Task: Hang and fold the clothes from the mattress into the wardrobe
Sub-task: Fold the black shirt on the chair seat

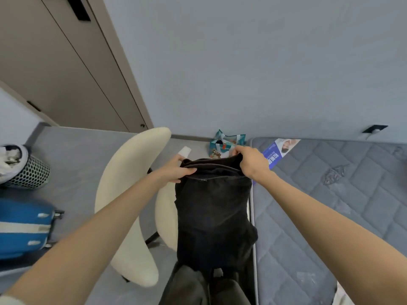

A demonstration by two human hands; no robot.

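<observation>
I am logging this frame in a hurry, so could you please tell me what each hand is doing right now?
Left hand: grips the top edge of the black garment.
Right hand: grips the same top edge, fingers curled over it.

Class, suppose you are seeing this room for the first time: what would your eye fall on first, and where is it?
The black garment hangs in the centre, held up by its top edge between the left grip and the right grip. Behind it to the left stands a cream curved chair, and a grey quilted mattress fills the right side.
</observation>
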